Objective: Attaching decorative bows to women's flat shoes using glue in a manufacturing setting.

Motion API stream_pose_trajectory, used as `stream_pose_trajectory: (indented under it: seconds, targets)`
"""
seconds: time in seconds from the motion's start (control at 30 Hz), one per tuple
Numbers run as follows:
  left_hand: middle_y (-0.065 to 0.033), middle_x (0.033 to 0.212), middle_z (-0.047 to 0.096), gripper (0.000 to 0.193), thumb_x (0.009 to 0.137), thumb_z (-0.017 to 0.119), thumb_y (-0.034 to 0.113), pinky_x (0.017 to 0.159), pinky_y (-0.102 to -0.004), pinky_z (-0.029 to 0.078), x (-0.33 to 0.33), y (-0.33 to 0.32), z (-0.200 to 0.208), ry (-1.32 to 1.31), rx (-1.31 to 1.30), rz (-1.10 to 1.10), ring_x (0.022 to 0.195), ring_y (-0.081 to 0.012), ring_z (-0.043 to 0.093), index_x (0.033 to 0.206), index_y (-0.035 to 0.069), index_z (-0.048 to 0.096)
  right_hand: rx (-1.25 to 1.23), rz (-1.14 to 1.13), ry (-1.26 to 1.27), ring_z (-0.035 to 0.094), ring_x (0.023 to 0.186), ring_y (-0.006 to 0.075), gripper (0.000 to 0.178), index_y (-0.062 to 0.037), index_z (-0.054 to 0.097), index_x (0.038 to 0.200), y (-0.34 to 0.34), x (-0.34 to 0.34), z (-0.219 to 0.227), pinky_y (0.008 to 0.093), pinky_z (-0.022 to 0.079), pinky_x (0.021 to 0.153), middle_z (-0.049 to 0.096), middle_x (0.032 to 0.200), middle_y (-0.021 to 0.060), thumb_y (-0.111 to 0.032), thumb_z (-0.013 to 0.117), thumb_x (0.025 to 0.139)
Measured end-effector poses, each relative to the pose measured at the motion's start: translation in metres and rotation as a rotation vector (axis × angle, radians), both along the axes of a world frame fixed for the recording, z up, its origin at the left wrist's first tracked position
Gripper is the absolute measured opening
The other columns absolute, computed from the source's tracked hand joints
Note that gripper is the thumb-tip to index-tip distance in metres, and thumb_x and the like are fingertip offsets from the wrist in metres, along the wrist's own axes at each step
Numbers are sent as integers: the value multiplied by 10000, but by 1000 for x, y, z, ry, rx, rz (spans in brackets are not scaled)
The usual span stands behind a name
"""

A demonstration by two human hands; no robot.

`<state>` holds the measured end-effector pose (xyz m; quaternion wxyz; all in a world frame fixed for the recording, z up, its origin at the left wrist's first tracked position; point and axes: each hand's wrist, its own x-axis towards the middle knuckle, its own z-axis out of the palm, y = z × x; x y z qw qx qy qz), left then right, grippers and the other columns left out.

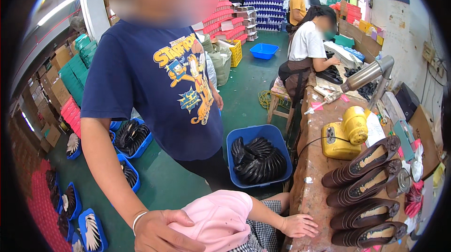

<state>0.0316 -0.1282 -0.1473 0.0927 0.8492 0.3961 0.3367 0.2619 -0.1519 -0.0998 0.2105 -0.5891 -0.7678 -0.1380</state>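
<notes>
My left hand [300, 226] lies palm down on the edge of the worn workbench [314, 195], its fingers stretched out and nothing held. The left arm comes out of a pink short sleeve, with a checked cloth below it. Nearest to that hand, on the bench, stands a row of several dark brown slip-on shoes [361, 217] with bows and light insoles. My right hand is out of view. A co-worker in a navy T-shirt [155, 73] stands close on the left; that person's hand [167, 231] is over my pink sleeve.
A blue tub [260, 156] of black shoe parts stands beside the bench. Beyond the shoes are a yellow machine [343, 134] and a metal hot-air nozzle [369, 76]. More blue tubs [93, 231] line the floor at left. Other people work farther along the bench.
</notes>
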Motion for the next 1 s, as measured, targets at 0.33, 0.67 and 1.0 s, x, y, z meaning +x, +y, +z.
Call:
stream_pose_trajectory:
  seconds: [0.33,0.67,1.0]
  targets:
    - [-47,1382,507,412,864,470,194,1097,-468,269,-3,1,3,-18,15,-5,1329,-260,403,1256,122,574,-54,-17,-4,437,1292,340,473,-111,496,1351,1,-3,6,509,323,1059,490,1380,139,-408,402,994]
    - [-47,1386,505,410,855,502,187,1102,-469,257,-2,4,0,-27,-20,-17,1337,-258,394,1254,132,580,1,11,-2,456,1273,349,464,-113,501,1349,3,-3,4,517,344,1041,503,1366,142,-400,408,995]
    - [-46,1383,507,416,848,508,189,1105,-471,255,-2,6,-1,-41,-18,-19,1339,-258,391,1253,131,580,-2,16,8,467,1256,363,465,-97,517,1332,6,-4,1,526,360,1017,514,1352,152,-394,414,990]
